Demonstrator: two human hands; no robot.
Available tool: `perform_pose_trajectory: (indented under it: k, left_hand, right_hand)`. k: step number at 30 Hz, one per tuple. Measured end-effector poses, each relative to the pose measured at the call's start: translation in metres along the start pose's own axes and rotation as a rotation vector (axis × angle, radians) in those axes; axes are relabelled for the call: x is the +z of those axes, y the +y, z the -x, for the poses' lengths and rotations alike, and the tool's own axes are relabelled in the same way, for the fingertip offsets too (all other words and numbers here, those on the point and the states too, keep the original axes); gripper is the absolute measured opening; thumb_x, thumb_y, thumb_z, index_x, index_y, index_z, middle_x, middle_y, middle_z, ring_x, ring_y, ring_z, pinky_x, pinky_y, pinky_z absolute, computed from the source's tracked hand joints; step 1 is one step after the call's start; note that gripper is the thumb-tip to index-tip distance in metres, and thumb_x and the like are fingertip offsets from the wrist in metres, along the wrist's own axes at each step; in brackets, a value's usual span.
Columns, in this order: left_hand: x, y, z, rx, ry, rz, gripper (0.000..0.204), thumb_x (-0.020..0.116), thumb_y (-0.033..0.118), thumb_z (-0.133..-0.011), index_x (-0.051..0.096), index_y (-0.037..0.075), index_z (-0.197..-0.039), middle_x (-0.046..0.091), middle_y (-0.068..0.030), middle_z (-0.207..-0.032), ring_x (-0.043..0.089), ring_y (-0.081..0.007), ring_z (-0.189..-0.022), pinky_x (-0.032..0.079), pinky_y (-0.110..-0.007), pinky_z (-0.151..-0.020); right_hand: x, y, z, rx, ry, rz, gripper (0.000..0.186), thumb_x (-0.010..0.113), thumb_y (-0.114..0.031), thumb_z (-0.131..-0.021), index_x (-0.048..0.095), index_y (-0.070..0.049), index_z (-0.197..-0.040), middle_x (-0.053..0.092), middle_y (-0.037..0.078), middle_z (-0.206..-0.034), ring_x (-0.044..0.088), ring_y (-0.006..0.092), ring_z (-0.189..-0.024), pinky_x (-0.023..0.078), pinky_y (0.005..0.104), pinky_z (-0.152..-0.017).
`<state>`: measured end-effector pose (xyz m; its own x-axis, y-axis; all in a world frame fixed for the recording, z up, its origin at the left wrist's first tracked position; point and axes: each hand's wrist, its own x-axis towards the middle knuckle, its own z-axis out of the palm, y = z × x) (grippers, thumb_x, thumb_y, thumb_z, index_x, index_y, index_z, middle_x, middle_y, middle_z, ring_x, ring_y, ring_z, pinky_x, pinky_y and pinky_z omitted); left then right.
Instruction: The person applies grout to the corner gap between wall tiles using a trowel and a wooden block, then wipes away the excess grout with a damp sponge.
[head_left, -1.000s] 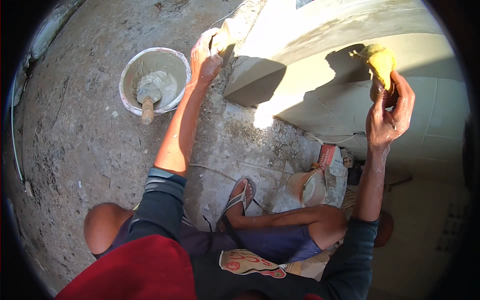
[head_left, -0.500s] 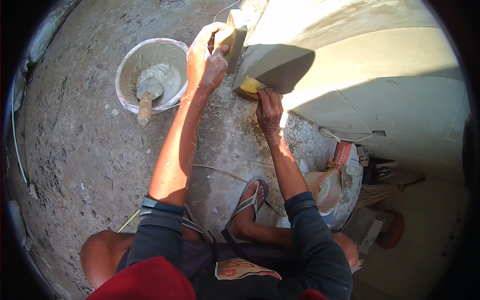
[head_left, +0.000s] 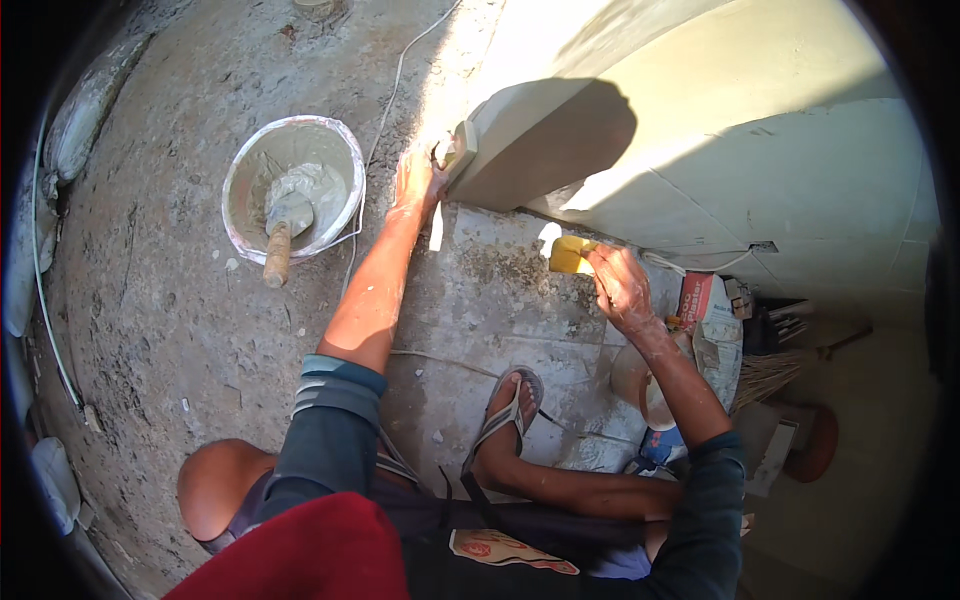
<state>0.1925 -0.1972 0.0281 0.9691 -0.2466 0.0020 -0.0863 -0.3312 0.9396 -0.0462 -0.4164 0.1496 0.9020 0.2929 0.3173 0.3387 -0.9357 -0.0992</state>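
My left hand is closed round a small flat board with a pale edge, held at the end face of the low wall. Its fingers are partly lost in glare. In my right hand is a yellow scraper, gripped between fingers and thumb, with a white dab at its far edge. It is held apart from the wall, over the stained paving. Left of my left arm stands a bucket of pale wet paste; a wooden-handled trowel leans in it.
A thin cable runs along the ground past the bucket. Below my right forearm stands a second bucket, near a red-and-white bag and a straw broom. My sandalled foot rests on the paving. Pale sacks lie at the far left.
My right hand has drawn the scraper off the wall, to the right and nearer me. My left hand has brought the board nearer me, to the wall's end. The view has shifted slightly.
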Motion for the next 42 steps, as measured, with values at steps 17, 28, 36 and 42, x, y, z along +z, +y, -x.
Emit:
perform_pose_trajectory:
  k: [17, 28, 36, 42]
  left_hand:
    - [-0.002, -0.009, -0.016, 0.178, 0.124, 0.292, 0.046, 0.046, -0.011, -0.075, 0.063, 0.002, -0.116, 0.070, -0.0111, -0.099, 0.066, -0.0176, -0.091, 0.051, -0.030, -0.084]
    - [-0.013, 0.057, -0.003, 0.427, 0.024, 0.390, 0.028, 0.061, -0.004, -0.087, 0.063, 0.000, -0.114, 0.068, -0.0068, -0.101, 0.064, -0.0155, -0.097, 0.051, -0.027, -0.083]
    - [-0.046, 0.052, -0.025, 0.369, 0.118, 0.421, 0.034, 0.057, -0.010, -0.084, 0.061, 0.004, -0.116, 0.068, -0.0063, -0.108, 0.062, -0.0152, -0.107, 0.047, -0.031, -0.095]
    - [-0.004, -0.029, -0.037, 0.098, 0.057, 0.261, 0.030, 0.050, 0.005, -0.092, 0.063, 0.005, -0.119, 0.070, -0.0090, -0.107, 0.063, -0.0165, -0.103, 0.047, -0.030, -0.093]
  right_hand:
    - [-0.124, -0.015, 0.062, 0.218, -0.230, 0.063, 0.043, 0.066, 0.012, -0.071, 0.061, -0.001, -0.112, 0.061, 0.016, -0.107, 0.060, 0.0346, -0.093, 0.050, 0.0426, -0.080]
    - [-0.118, -0.018, 0.088, 0.337, -0.212, -0.063, 0.041, 0.065, 0.011, -0.073, 0.062, -0.002, -0.112, 0.061, 0.016, -0.107, 0.060, 0.0345, -0.095, 0.050, 0.0412, -0.081]
    - [-0.095, -0.015, 0.095, 0.508, -0.186, -0.183, 0.030, 0.066, 0.003, -0.078, 0.065, -0.001, -0.108, 0.064, 0.017, -0.106, 0.061, 0.0347, -0.099, 0.047, 0.0430, -0.089]
    - [-0.084, -0.018, 0.109, 0.578, -0.312, -0.122, 0.026, 0.066, -0.012, -0.084, 0.066, -0.001, -0.108, 0.065, 0.017, -0.109, 0.061, 0.0350, -0.100, 0.045, 0.0430, -0.091]
